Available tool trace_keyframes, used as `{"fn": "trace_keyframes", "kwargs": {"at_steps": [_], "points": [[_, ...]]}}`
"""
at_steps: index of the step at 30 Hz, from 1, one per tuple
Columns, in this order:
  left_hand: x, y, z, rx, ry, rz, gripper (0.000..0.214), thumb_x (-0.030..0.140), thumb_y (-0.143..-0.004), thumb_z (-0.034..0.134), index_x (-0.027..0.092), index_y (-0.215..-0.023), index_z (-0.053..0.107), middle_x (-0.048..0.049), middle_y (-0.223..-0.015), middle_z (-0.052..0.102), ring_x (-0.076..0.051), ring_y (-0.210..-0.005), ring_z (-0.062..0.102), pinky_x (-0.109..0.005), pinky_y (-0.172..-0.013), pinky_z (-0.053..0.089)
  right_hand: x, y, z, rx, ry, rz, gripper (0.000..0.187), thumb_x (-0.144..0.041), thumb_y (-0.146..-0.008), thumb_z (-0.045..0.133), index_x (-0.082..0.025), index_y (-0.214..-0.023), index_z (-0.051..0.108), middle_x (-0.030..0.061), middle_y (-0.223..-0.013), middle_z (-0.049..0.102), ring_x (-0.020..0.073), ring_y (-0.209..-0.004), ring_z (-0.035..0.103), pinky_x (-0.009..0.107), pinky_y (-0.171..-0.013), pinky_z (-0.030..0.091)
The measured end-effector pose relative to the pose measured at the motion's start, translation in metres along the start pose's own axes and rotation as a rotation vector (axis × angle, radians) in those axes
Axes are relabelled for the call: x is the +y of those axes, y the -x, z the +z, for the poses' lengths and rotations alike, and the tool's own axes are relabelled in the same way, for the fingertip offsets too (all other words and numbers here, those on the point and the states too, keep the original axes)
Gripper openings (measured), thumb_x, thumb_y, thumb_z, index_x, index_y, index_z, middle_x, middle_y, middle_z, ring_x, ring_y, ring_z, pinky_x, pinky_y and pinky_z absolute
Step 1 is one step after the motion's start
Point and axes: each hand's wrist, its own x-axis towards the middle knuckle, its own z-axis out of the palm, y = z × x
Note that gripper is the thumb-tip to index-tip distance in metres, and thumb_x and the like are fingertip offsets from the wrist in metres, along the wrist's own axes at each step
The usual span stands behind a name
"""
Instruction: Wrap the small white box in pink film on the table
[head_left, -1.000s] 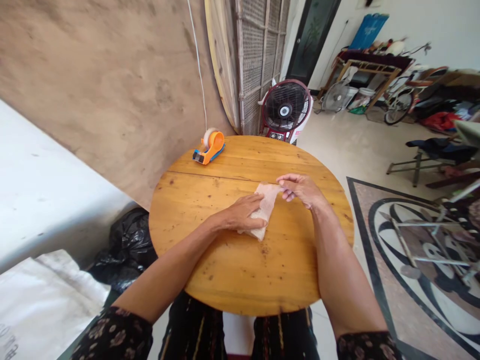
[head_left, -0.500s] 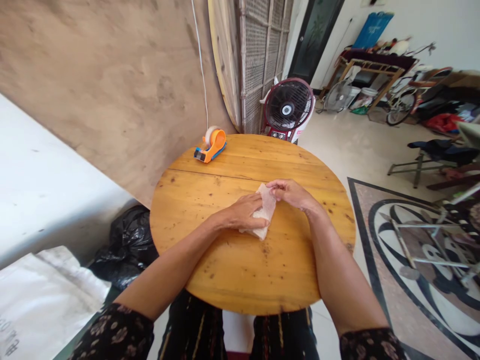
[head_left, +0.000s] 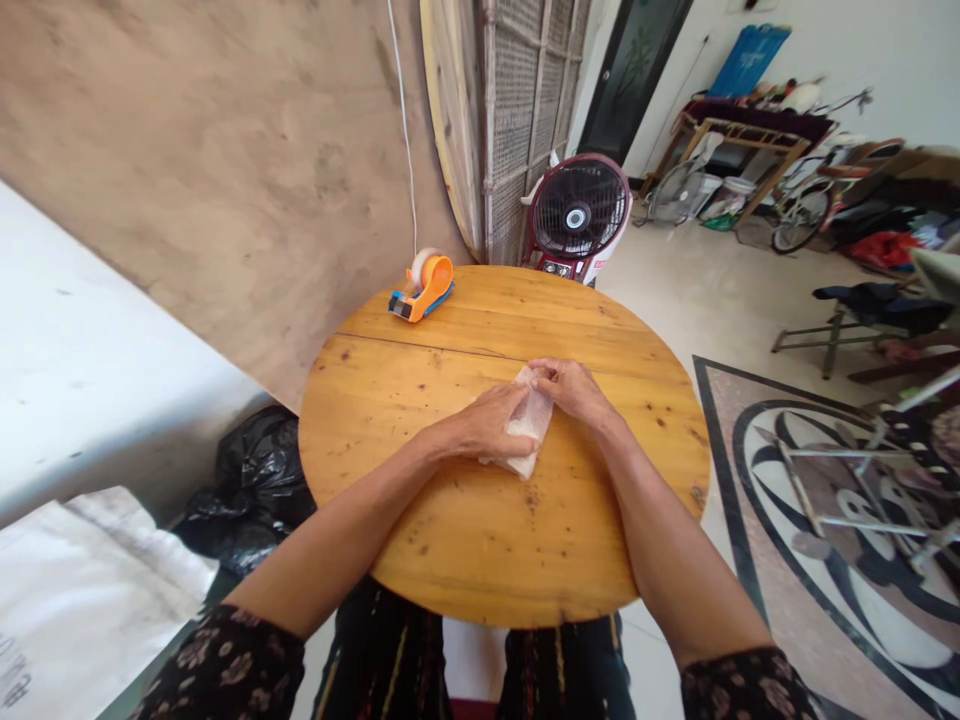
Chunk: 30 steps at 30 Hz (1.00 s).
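A small packet wrapped in translucent bubble wrap (head_left: 534,420) lies on the round wooden table (head_left: 480,545), a little right of its middle. My left hand (head_left: 491,420) rests over the packet's left part, thumb along the near side and fingers over the far side, holding it against the tabletop. At the packet's far right corner, my right hand (head_left: 574,388) pinches the wrap between thumb and fingers. What is inside the wrap cannot be made out.
An orange and blue tape dispenser (head_left: 426,288) with a roll of tape stands at the table's far left edge. Beyond the table is a dark red fan (head_left: 577,212). A black plastic bag (head_left: 259,480) and a white sack (head_left: 97,590) are on the left.
My right hand has shifted slightly left, its fingers now further over the packet's far corner. My left hand stays on the packet, its fingers slightly changed in pose.
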Motion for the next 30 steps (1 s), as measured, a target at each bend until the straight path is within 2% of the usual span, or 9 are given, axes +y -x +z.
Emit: {"fn": "trace_keyframes", "kwargs": {"at_steps": [3, 8, 11, 14, 18, 21, 24, 26, 30], "points": [[0.001, 0.0, -0.001, -0.004, 0.004, -0.014, 0.041, 0.039, -0.07, 0.061, 0.016, -0.102, 0.052, -0.0115, -0.105, 0.058, -0.029, -0.094, 0.056, -0.043, -0.081, 0.048, -0.001, 0.0, 0.0, 0.016, 0.005, 0.016, 0.041, -0.024, -0.079, 0.058, -0.023, -0.119, 0.065, 0.0009, -0.083, 0.069, 0.0139, -0.07, 0.057, 0.024, -0.066, 0.041], [-0.004, 0.001, 0.003, 0.026, 0.062, 0.037, 0.072, 0.038, -0.071, 0.061, 0.016, -0.136, 0.039, -0.0148, -0.128, 0.053, -0.033, -0.112, 0.053, -0.046, -0.095, 0.045, -0.002, 0.001, 0.003, 0.049, 0.021, 0.04, 0.035, -0.023, -0.08, 0.056, -0.023, -0.113, 0.067, 0.0002, -0.081, 0.069, 0.0136, -0.067, 0.057, 0.024, -0.063, 0.039], [-0.009, 0.003, 0.007, 0.038, 0.066, 0.056, 0.085, 0.037, -0.071, 0.062, 0.019, -0.147, 0.027, -0.015, -0.149, 0.034, -0.035, -0.134, 0.036, -0.049, -0.108, 0.035, -0.002, 0.0, 0.005, 0.073, 0.035, 0.041, 0.034, -0.021, -0.079, 0.057, -0.022, -0.111, 0.066, 0.0002, -0.079, 0.069, 0.0145, -0.069, 0.058, 0.024, -0.063, 0.039], [-0.012, 0.004, 0.009, 0.024, 0.018, 0.061, 0.073, 0.038, -0.073, 0.063, 0.02, -0.141, 0.041, -0.0116, -0.157, 0.02, -0.037, -0.144, 0.018, -0.052, -0.113, 0.027, -0.002, -0.001, 0.007, 0.079, 0.06, 0.06, 0.033, -0.022, -0.079, 0.057, -0.022, -0.111, 0.065, 0.0005, -0.08, 0.07, 0.0157, -0.073, 0.06, 0.025, -0.065, 0.04], [-0.013, 0.004, 0.011, 0.06, -0.116, 0.134, 0.049, 0.037, -0.075, 0.063, 0.018, -0.12, 0.062, -0.0112, -0.153, 0.032, -0.035, -0.142, 0.026, -0.049, -0.115, 0.026, -0.007, 0.002, 0.006, 0.087, 0.139, 0.08, 0.036, -0.023, -0.081, 0.056, -0.023, -0.117, 0.062, 0.0016, -0.086, 0.07, 0.0185, -0.082, 0.063, 0.027, -0.072, 0.043], [-0.014, 0.003, 0.011, 0.038, -0.196, 0.178, 0.046, 0.037, -0.078, 0.061, 0.018, -0.12, 0.062, -0.0115, -0.142, 0.049, -0.03, -0.136, 0.039, -0.046, -0.116, 0.026, -0.012, 0.008, 0.005, 0.153, 0.247, 0.116, 0.047, -0.03, -0.082, 0.058, -0.022, -0.128, 0.054, 0.0081, -0.112, 0.066, 0.0233, -0.097, 0.063, 0.032, -0.08, 0.045], [-0.014, 0.003, 0.011, 0.025, -0.23, 0.177, 0.048, 0.037, -0.08, 0.06, 0.014, -0.122, 0.061, -0.0138, -0.139, 0.051, -0.029, -0.133, 0.043, -0.044, -0.115, 0.028, -0.018, 0.012, 0.001, 0.184, 0.353, 0.191, 0.061, -0.042, -0.082, 0.059, -0.018, -0.136, 0.044, 0.0165, -0.129, 0.054, 0.0302, -0.106, 0.061, 0.038, -0.082, 0.046], [-0.015, 0.004, 0.011, 0.029, -0.24, 0.185, 0.047, 0.037, -0.081, 0.059, 0.014, -0.122, 0.061, -0.0145, -0.139, 0.051, -0.028, -0.133, 0.044, -0.043, -0.114, 0.029, -0.02, 0.013, -0.001, 0.164, 0.392, 0.241, 0.063, -0.047, -0.082, 0.059, -0.016, -0.135, 0.044, 0.0188, -0.126, 0.056, 0.0326, -0.106, 0.061, 0.04, -0.082, 0.046], [-0.015, 0.004, 0.012, 0.042, -0.246, 0.187, 0.045, 0.037, -0.081, 0.059, 0.018, -0.121, 0.061, -0.0121, -0.138, 0.053, -0.027, -0.13, 0.047, -0.044, -0.112, 0.033, -0.022, 0.009, -0.004, 0.127, 0.434, 0.295, 0.053, -0.051, -0.081, 0.058, -0.014, -0.12, 0.054, 0.0175, -0.109, 0.066, 0.0317, -0.101, 0.063, 0.039, -0.081, 0.046]]}}
